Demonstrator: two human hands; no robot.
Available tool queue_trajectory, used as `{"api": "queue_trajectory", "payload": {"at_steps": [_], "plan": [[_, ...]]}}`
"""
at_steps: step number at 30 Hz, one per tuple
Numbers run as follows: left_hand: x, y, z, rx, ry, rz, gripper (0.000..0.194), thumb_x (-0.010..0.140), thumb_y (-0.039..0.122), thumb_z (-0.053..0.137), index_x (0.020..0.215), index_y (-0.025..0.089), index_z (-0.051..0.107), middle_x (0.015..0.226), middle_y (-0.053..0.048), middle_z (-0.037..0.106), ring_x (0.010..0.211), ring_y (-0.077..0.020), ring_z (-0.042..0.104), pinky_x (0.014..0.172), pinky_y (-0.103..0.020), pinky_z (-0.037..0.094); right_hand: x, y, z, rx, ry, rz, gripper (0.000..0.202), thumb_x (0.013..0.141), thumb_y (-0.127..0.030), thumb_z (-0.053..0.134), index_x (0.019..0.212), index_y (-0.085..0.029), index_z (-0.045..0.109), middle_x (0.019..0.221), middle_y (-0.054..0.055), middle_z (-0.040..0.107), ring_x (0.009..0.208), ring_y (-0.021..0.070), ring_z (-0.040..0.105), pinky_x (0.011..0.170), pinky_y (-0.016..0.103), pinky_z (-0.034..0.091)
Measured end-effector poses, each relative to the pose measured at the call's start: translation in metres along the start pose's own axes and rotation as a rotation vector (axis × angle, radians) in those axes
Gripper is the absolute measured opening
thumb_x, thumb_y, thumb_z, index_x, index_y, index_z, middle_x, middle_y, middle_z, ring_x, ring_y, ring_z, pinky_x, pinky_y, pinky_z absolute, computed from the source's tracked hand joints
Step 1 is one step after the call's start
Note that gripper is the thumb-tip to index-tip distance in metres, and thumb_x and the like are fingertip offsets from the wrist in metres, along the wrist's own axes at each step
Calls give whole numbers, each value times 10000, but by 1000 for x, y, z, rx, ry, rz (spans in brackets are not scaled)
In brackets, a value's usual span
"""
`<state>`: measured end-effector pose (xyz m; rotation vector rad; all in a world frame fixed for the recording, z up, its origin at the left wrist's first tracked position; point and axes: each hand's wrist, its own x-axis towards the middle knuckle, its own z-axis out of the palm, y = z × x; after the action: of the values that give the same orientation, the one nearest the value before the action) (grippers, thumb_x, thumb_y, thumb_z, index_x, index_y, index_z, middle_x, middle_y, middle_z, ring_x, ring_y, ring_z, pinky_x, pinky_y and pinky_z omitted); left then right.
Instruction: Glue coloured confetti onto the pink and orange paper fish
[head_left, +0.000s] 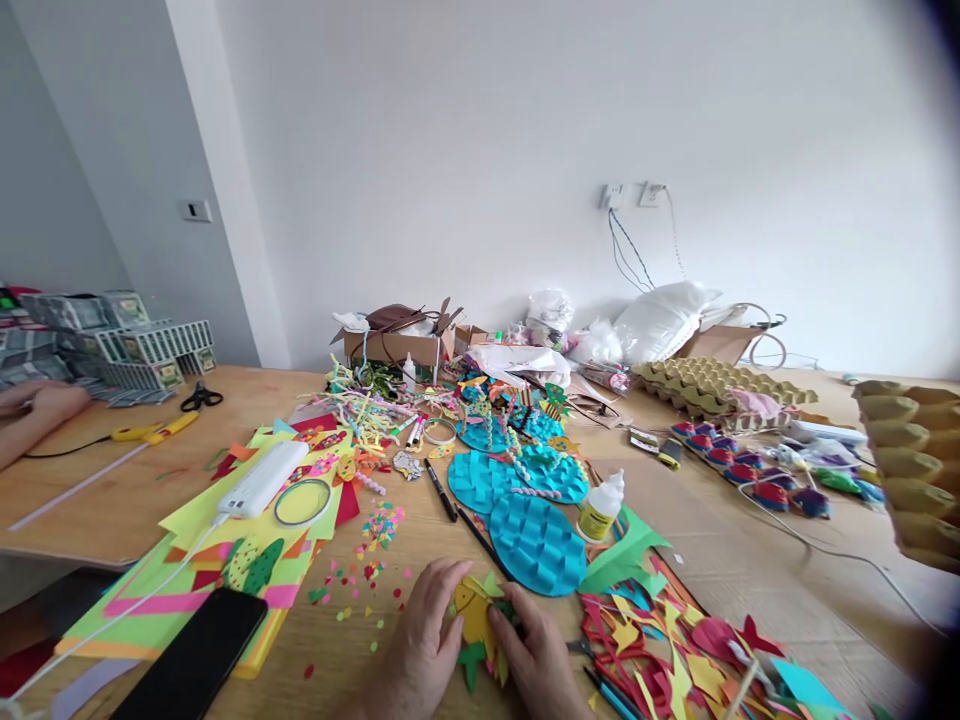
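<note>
Between my two hands, low in the middle of the head view, is a yellow paper fish [474,612] with green pieces at its edges. My left hand [429,640] grips its left side, thumb toward me. On the other side, my right hand [534,650] pinches it with thumb and fingers; part of the fish is hidden there. Just beyond lies a blue paper oval [536,545] with folded scale-like strips. A white glue bottle [601,508] with a yellow label stands beside the oval. Small confetti dots [382,525] are scattered to the left of my hands.
Coloured paper sheets [176,590] lie at left, bearing a white power strip [264,478] and a black phone [196,655]. Paper scraps [675,650] are heaped at right, and egg trays [712,385] sit behind. Another person's hand [56,405] is at far left, near black-handled scissors [201,397].
</note>
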<state>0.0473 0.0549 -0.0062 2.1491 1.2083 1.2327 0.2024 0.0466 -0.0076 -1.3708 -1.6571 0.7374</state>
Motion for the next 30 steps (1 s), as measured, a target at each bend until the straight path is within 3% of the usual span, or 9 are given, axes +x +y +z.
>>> {"api": "queue_trajectory", "payload": {"at_steps": [4, 7, 12, 15, 19, 26, 30], "plan": [[-1, 7, -6, 81, 68, 223, 630, 704, -49, 346, 1246, 272, 341, 1131, -81, 533, 1076, -192, 499, 902, -319, 436, 5, 10, 1, 60, 113, 39, 342, 770, -486, 461, 807, -171, 588, 753, 75, 634, 701, 204, 572, 638, 282, 463], [-1, 14, -10, 39, 52, 409, 528, 754, -20, 352, 1219, 229, 359, 997, -96, 565, 940, -182, 554, 803, -286, 474, 9, 11, -2, 70, 154, 45, 305, 774, -448, 472, 793, -166, 585, 713, 48, 615, 660, 179, 552, 602, 253, 451], [-4, 18, -8, -6, -103, 622, 210, 831, 105, 328, 979, 152, 468, 697, -50, 570, 617, -132, 541, 568, -210, 449, 21, -12, -19, -73, 36, 7, 174, 790, -295, 446, 737, -163, 546, 625, 3, 572, 579, 133, 509, 521, 202, 377], [-5, 16, -5, 23, -203, 630, 196, 861, 185, 281, 811, 180, 470, 558, -1, 511, 497, -118, 485, 470, -204, 374, 36, -28, -27, -247, -67, 3, 132, 782, -204, 421, 722, -162, 531, 639, 10, 576, 586, 130, 506, 522, 203, 330], [-6, 16, -8, 28, -377, 548, 194, 850, 186, 290, 768, 186, 466, 582, 0, 536, 518, -116, 498, 480, -208, 354, 60, -32, -25, -368, -236, 8, 109, 752, -149, 445, 728, -160, 551, 721, 22, 611, 661, 131, 529, 563, 198, 324], [-7, 18, -15, 62, -526, 418, 158, 810, 128, 355, 751, 183, 491, 640, 2, 561, 584, -112, 519, 548, -193, 377, 86, -19, -5, -433, -326, 79, 121, 744, -181, 487, 783, -156, 599, 762, 22, 650, 664, 121, 553, 522, 182, 321], [-6, 16, -15, 89, -551, 386, 160, 812, 116, 362, 748, 179, 495, 647, 3, 556, 596, -109, 520, 568, -189, 382, 91, -18, 1, -528, -320, 109, 172, 743, -183, 494, 865, -169, 613, 835, 50, 666, 745, 155, 581, 573, 208, 340]]}}
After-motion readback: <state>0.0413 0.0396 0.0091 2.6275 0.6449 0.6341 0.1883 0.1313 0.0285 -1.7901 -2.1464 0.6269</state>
